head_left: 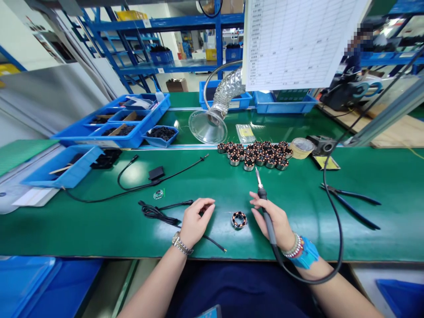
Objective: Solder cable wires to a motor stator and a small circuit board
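The right hand (276, 223) has its fingers closed around a soldering iron (265, 205), tip pointing to 12 o'clock. The left hand (195, 221) pinches a thin black wire (172, 206). The coil ring (239, 219) lies on the green bench (99, 229) between them; steadying the ring and bringing the wire end close would best keep the tip controlled.

1. The scene is bright and evenly lit from above.
2. White glare lies on the green bench mat (132, 176).
3. Shadows are soft and short.
4. Strong wide-angle distortion bends the blue shelving (132, 48) at the edges.
5. The focus is sharp in the centre.
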Motion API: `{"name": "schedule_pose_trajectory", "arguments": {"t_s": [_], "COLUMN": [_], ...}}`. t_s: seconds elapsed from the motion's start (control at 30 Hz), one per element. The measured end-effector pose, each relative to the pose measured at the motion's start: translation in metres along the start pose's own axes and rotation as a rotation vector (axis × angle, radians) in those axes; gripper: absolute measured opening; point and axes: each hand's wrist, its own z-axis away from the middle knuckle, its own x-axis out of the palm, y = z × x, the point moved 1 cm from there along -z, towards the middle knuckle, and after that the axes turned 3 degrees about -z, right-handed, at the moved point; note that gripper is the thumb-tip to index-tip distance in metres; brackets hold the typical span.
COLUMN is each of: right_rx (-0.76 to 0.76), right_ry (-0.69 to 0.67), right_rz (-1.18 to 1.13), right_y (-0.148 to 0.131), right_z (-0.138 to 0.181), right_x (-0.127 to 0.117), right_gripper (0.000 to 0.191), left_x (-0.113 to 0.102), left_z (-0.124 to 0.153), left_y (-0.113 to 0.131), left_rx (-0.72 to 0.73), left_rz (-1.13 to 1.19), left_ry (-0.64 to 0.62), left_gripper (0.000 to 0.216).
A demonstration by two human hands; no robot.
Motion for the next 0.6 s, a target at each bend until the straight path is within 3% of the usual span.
{"name": "schedule_pose_trajectory", "arguments": {"t_s": [0.23,0.37,0.47,0.6], "right_rx": [0.003,0.003,0.013,0.064], "right_ry": [0.026,0.052,0.071,0.109], "right_rz": [0.002,-0.046,-0.015,0.054], "right_y": [0.001,0.000,0.002,0.004], "right_z": [-0.002,-0.007,-0.005,0.010], "right_x": [0.002,-0.011,-0.042,-0.095], "right_gripper": [0.020,0.018,0.016,0.012], "left_x": [-0.001,-0.007,-0.011,-0.001], "left_z": [0.001,-0.004,-0.008,0.008], "left_y": [0.000,0.009,0.048,0.132], "left_rx": [0.011,-0.084,-0.128,-0.060], "left_rz": [-0.001,0.013,0.148,0.461], "left_ry": [0.002,0.030,-0.062,-0.342], "left_gripper": [0.020,0.029,0.038,0.051]}}
